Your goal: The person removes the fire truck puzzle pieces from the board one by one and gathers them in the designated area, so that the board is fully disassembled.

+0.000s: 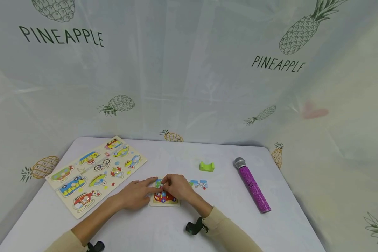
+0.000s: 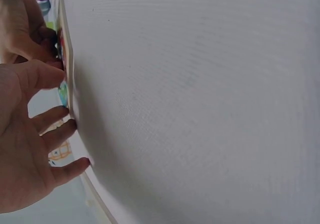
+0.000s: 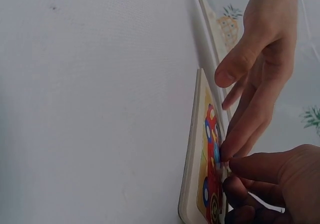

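A small jigsaw board point(image 1: 154, 204) with a red vehicle picture lies on the table in front of me. My left hand point(image 1: 134, 194) reaches over its left side, fingers extended, with the index finger at the picture; in the left wrist view the other fingertips point(image 2: 64, 126) meet the board edge and table. From the right, my right hand point(image 1: 178, 186) bends over the board's upper part. Its thumb and forefinger pinch a small puzzle piece point(image 3: 225, 167), mostly hidden by the fingers. Just right of that hand lie loose blue puzzle pieces point(image 1: 203, 183).
A large wooden vehicle puzzle board point(image 1: 110, 189) lies slanted at the left. Behind the loose pieces sits a green block point(image 1: 207, 166). On the right is a purple glittery microphone point(image 1: 253, 187). A pineapple-print curtain point(image 1: 189, 70) hangs behind the white table point(image 1: 233, 224).
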`<move>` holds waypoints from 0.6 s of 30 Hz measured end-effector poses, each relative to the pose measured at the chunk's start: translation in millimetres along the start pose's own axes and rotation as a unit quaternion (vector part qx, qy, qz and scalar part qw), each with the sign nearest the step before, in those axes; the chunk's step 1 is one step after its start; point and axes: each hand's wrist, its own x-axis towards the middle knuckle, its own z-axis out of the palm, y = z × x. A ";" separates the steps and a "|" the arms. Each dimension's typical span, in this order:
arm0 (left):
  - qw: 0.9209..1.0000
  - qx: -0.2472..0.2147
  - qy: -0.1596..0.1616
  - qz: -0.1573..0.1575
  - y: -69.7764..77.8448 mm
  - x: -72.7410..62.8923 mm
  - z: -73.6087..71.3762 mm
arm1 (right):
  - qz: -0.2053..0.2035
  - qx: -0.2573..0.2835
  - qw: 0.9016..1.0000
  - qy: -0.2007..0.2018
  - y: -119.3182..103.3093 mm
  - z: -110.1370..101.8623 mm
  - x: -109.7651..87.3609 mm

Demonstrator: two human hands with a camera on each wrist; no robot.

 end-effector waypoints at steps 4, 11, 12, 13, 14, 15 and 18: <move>1.000 0.000 -0.002 -0.003 0.3 0.2 0.3 | 0.003 0.003 1.000 0.001 0.7 -1.1 0.2; 1.000 0.006 -0.002 -0.004 -0.3 0.2 1.5 | -0.002 0.005 1.000 0.016 -1.2 -3.5 0.5; 1.000 0.004 -0.002 -0.004 -0.5 0.1 1.6 | -0.002 0.004 1.000 0.015 -1.2 -3.2 0.8; 1.000 0.003 -0.001 -0.004 -0.8 0.0 1.8 | -0.001 0.001 1.000 0.014 -1.1 -2.8 1.2; 1.000 0.002 -0.001 -0.004 -0.9 -0.2 1.9 | -0.002 -0.003 1.000 0.014 -0.8 -2.0 1.6; 1.000 0.001 -0.001 -0.003 -1.2 -0.3 2.0 | -0.001 -0.005 1.000 0.013 -0.8 -1.5 1.9; 1.000 0.006 0.001 0.000 -1.7 -0.8 2.5 | -0.002 -0.012 1.000 0.014 -0.9 -0.1 2.5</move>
